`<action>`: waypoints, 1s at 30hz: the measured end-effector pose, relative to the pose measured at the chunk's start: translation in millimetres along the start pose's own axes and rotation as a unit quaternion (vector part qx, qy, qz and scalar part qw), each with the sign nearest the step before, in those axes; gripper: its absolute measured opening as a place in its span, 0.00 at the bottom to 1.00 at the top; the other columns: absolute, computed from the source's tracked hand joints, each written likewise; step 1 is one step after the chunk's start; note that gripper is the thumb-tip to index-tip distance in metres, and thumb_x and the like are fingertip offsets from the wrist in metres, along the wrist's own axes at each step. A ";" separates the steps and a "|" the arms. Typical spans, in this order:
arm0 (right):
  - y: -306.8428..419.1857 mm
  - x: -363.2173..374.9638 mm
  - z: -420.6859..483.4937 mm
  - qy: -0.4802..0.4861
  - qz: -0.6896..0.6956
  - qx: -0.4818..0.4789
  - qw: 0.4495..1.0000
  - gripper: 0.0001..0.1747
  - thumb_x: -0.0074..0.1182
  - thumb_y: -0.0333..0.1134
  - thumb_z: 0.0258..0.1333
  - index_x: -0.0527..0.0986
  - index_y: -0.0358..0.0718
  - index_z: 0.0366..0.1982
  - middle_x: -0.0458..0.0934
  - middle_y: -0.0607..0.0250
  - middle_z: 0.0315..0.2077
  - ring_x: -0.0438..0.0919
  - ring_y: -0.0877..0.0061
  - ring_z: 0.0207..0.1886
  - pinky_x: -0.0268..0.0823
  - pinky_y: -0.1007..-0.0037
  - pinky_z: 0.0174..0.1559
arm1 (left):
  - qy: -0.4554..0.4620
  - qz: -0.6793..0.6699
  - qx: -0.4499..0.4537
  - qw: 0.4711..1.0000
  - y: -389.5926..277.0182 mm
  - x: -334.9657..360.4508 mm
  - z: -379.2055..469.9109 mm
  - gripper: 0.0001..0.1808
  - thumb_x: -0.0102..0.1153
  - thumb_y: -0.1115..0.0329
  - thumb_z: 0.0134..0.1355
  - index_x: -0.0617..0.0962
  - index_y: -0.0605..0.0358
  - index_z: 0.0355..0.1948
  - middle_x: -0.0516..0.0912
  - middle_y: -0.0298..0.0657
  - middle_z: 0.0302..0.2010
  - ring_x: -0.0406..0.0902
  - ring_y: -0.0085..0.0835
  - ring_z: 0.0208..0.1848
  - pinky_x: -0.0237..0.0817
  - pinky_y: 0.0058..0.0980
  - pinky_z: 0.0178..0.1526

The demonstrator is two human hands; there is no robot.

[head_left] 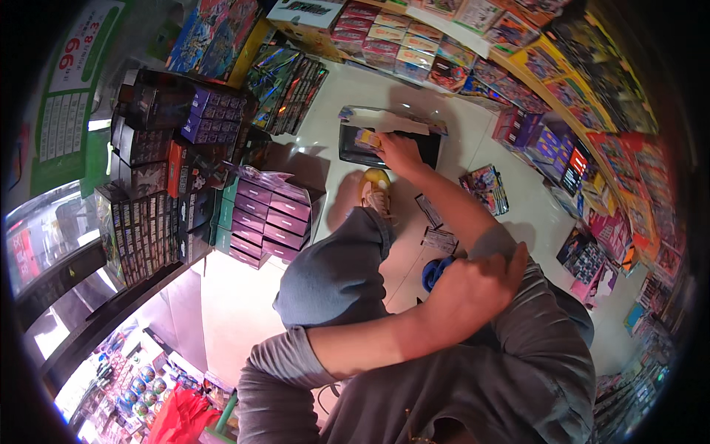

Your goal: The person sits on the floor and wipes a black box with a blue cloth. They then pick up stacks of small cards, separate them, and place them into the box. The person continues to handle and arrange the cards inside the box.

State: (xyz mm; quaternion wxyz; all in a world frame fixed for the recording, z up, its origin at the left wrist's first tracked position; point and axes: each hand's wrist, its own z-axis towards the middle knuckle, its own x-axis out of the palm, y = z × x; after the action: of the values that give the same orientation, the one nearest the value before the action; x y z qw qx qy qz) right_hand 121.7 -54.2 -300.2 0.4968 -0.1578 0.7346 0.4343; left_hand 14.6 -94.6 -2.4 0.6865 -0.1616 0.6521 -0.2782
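My right hand (pixel 400 154) reaches into an open black box (pixel 355 152) on the tiled floor, its fingers at a small yellow-and-purple pack (pixel 366 139) inside. Whether the fingers grip the pack is not clear. A pale torn flap (pixel 383 120) lies along the box's far edge. My left hand (pixel 471 291) is crossed over at my right upper arm, on or just above the grey sleeve (pixel 493 242), with its index finger extended. No object shows in it.
Stacked purple boxes (pixel 269 216) and dark boxes (pixel 150 233) stand at the left. Shelves of colourful boxes (pixel 410 47) curve round the far and right sides. A pile of glossy packs (pixel 485 188) and printed cards or packets (pixel 440 240) lie on the floor near my shoe (pixel 375 191).
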 end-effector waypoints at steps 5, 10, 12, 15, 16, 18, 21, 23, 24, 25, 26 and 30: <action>-6.0 34.2 35.6 0.006 -0.032 -0.063 0.997 0.26 0.59 0.38 0.42 0.66 0.39 0.45 0.74 0.52 0.39 0.72 0.56 0.45 0.65 0.57 0.44 | -0.005 0.001 -0.052 0.999 13.1 -17.1 10.2 0.23 0.49 0.73 0.46 0.74 0.65 0.47 0.72 0.36 0.22 0.69 0.20 0.19 0.60 0.16 0.15; -15.4 58.1 47.3 0.009 0.003 -0.077 0.997 0.23 0.58 0.36 0.42 0.69 0.36 0.42 0.71 0.48 0.44 0.67 0.54 0.51 0.59 0.55 0.52 | -0.015 0.022 -0.068 0.997 28.1 -21.1 13.0 0.23 0.50 0.72 0.45 0.74 0.65 0.46 0.78 0.44 0.33 0.67 0.19 0.19 0.59 0.15 0.15; -16.0 61.5 50.7 0.069 -0.001 -0.040 0.997 0.21 0.57 0.33 0.43 0.70 0.35 0.42 0.71 0.48 0.44 0.68 0.53 0.51 0.60 0.55 0.51 | -0.002 0.015 -0.071 0.997 31.0 -21.2 11.8 0.23 0.50 0.72 0.45 0.74 0.65 0.45 0.79 0.47 0.37 0.67 0.19 0.19 0.59 0.15 0.15; -13.6 62.1 55.0 0.063 -0.005 0.009 0.998 0.19 0.53 0.28 0.43 0.71 0.35 0.41 0.71 0.47 0.44 0.67 0.52 0.51 0.61 0.56 0.51 | 0.015 0.006 -0.068 0.998 31.4 -21.3 9.2 0.23 0.50 0.72 0.45 0.74 0.66 0.45 0.78 0.50 0.40 0.67 0.19 0.19 0.58 0.14 0.14; -12.7 61.9 56.2 0.055 -0.020 0.008 0.998 0.18 0.51 0.28 0.43 0.71 0.35 0.41 0.71 0.47 0.44 0.68 0.53 0.51 0.61 0.57 0.51 | 0.017 0.002 -0.069 0.997 30.9 -21.4 8.5 0.23 0.50 0.72 0.44 0.75 0.66 0.45 0.78 0.50 0.41 0.67 0.19 0.19 0.58 0.14 0.14; -10.6 63.1 58.9 0.064 -0.053 0.002 0.997 0.17 0.48 0.27 0.44 0.72 0.35 0.40 0.72 0.46 0.43 0.69 0.53 0.50 0.62 0.57 0.50 | 0.020 -0.004 -0.071 0.997 29.8 -21.4 7.4 0.23 0.50 0.72 0.44 0.75 0.66 0.45 0.78 0.51 0.41 0.67 0.19 0.19 0.58 0.15 0.14; -5.3 70.4 63.3 0.006 0.047 0.087 0.995 0.15 0.49 0.29 0.45 0.73 0.35 0.39 0.73 0.47 0.41 0.70 0.54 0.49 0.63 0.58 0.49 | 0.019 -0.001 -0.075 0.997 29.4 -21.1 6.9 0.23 0.50 0.72 0.44 0.75 0.65 0.45 0.78 0.49 0.42 0.65 0.18 0.18 0.57 0.14 0.13; -0.6 76.7 66.6 -0.013 0.051 0.100 0.994 0.16 0.49 0.30 0.45 0.73 0.36 0.39 0.73 0.48 0.42 0.70 0.56 0.49 0.63 0.59 0.50 | 0.022 0.013 -0.077 0.997 30.1 -20.6 7.1 0.23 0.50 0.72 0.43 0.76 0.63 0.45 0.79 0.46 0.43 0.63 0.14 0.16 0.55 0.14 0.11; 0.6 78.4 67.3 0.003 0.054 0.121 0.991 0.16 0.50 0.30 0.45 0.73 0.36 0.40 0.73 0.48 0.42 0.71 0.56 0.49 0.63 0.59 0.50 | 0.020 0.008 -0.075 0.997 30.1 -20.4 7.3 0.23 0.50 0.72 0.43 0.76 0.63 0.45 0.79 0.46 0.42 0.63 0.14 0.16 0.55 0.14 0.11; 1.3 78.8 67.3 0.000 0.045 0.087 0.995 0.17 0.51 0.31 0.44 0.72 0.36 0.41 0.73 0.48 0.43 0.70 0.57 0.50 0.63 0.59 0.50 | 0.021 0.006 -0.077 0.997 30.2 -20.3 7.5 0.23 0.50 0.72 0.43 0.76 0.63 0.45 0.79 0.46 0.42 0.63 0.14 0.16 0.55 0.14 0.12; 1.5 78.1 66.8 0.028 0.036 0.066 0.997 0.19 0.52 0.33 0.44 0.71 0.37 0.42 0.72 0.48 0.44 0.69 0.57 0.51 0.62 0.59 0.51 | 0.023 0.004 -0.078 0.997 30.1 -20.2 7.6 0.23 0.50 0.72 0.43 0.76 0.63 0.45 0.79 0.46 0.42 0.63 0.14 0.16 0.55 0.14 0.12; -7.8 60.8 57.7 0.126 -0.037 -0.042 0.990 0.30 0.56 0.38 0.40 0.67 0.38 0.49 0.68 0.49 0.49 0.66 0.58 0.54 0.60 0.59 0.53 | 0.028 0.006 -0.078 0.997 30.1 -18.8 7.0 0.23 0.50 0.72 0.43 0.75 0.63 0.45 0.78 0.46 0.42 0.64 0.15 0.16 0.56 0.14 0.12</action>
State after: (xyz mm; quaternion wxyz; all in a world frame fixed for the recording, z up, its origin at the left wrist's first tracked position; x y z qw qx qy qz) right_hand 133.4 -0.7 -364.1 0.4086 -0.2591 0.7662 0.4228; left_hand 26.7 -60.6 -4.1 0.6552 -0.2027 0.6915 -0.2267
